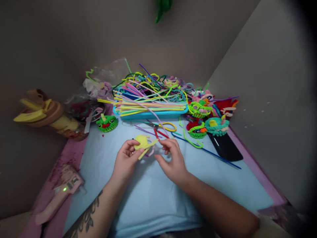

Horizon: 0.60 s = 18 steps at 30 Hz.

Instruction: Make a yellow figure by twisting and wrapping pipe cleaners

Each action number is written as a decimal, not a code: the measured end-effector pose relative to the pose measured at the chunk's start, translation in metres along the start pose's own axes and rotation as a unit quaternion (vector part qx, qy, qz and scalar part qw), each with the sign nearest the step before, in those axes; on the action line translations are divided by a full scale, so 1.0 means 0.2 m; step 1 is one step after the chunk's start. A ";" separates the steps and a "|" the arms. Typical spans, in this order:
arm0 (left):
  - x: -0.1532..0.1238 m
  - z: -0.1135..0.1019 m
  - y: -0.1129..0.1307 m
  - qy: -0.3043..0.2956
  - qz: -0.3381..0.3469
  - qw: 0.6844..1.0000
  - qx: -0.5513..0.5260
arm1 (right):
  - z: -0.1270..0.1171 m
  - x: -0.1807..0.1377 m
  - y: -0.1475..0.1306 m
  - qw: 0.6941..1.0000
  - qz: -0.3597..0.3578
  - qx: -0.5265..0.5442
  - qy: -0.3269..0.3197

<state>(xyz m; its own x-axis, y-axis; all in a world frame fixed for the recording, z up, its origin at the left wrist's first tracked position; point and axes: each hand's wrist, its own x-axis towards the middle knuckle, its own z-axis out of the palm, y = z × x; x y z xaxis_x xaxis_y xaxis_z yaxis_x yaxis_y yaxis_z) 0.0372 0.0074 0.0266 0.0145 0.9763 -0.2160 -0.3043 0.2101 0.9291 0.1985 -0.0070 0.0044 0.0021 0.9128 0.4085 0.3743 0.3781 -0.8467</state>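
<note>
My left hand (127,153) is closed on a fuzzy yellow pipe-cleaner piece (141,141), a rounded coil with loose ends sticking out to the right and down. A pale lilac loop (151,148) shows just behind those ends. My right hand (172,158) is beside the piece, thumb and index finger apart. Its index fingertip is close to the tip of one yellow end; whether they touch I cannot tell. Beyond the hands lie yellow-handled scissors (168,126) and a red-handled tool (157,134).
Behind stands a blue tray (151,114) heaped with pipe cleaners. A green pipe-cleaner figure (107,123) sits left of it, several others at right near a black phone (226,147). A lit glue gun (60,193) lies at left. A blue pipe cleaner (215,154) crosses the cloth.
</note>
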 end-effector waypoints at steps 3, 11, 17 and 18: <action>-0.01 0.02 -0.02 -0.001 0.013 1.000 -0.001 | 0.02 -0.02 -0.01 0.988 -0.130 -0.081 -0.030; -0.03 0.04 -0.04 -0.034 -0.004 0.999 0.010 | 0.05 0.00 -0.02 0.966 -0.212 -0.144 -0.044; -0.01 0.02 -0.03 -0.021 -0.026 0.999 0.017 | 0.02 -0.01 -0.04 0.959 -0.255 -0.111 -0.058; 0.00 0.02 -0.03 -0.008 -0.025 0.999 0.019 | 0.00 -0.02 -0.05 0.956 -0.273 -0.091 -0.060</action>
<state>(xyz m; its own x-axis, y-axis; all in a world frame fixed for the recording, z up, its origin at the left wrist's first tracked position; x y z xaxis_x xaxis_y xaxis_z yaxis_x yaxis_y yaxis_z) 0.0418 0.0063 0.0226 0.0440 0.9653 -0.2573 -0.2663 0.2595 0.9283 0.1939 -0.0138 0.0110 -0.3408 0.6030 0.7213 0.4447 0.7793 -0.4414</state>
